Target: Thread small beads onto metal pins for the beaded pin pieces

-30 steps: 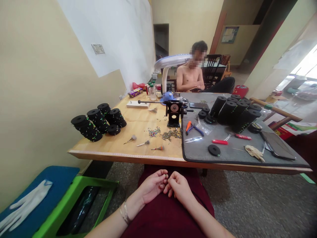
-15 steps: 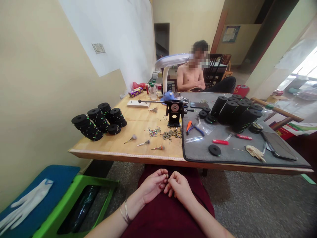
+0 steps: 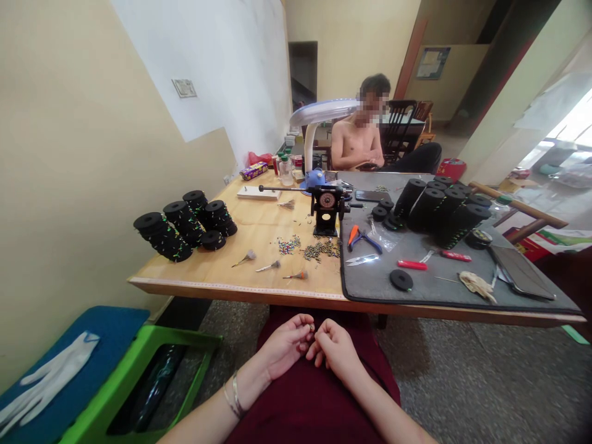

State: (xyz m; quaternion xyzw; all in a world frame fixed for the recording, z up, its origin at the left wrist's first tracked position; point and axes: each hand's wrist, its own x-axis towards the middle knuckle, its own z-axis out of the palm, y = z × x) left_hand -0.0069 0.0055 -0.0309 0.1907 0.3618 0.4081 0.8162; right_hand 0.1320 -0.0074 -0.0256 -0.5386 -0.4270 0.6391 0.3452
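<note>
Both of my hands rest on my dark red lap below the front edge of the wooden table (image 3: 259,231). My left hand (image 3: 284,345) has its fingers curled and pinches a tiny pale bead-like piece (image 3: 312,327) at the fingertips. My right hand (image 3: 335,348) is closed in a loose fist right beside it, knuckles touching the left fingertips; what it holds is hidden. On the table ahead lie small heaps of beads and metal bits (image 3: 317,250) and a black hand-crank winder (image 3: 326,209).
Stacks of black spools (image 3: 185,225) stand left, more spools (image 3: 439,203) on a grey mat (image 3: 416,283) with pliers (image 3: 363,239), snips and red tools. A desk lamp (image 3: 319,114) and a seated person (image 3: 363,139) are behind. A green stool (image 3: 134,370) and white glove (image 3: 46,385) sit left.
</note>
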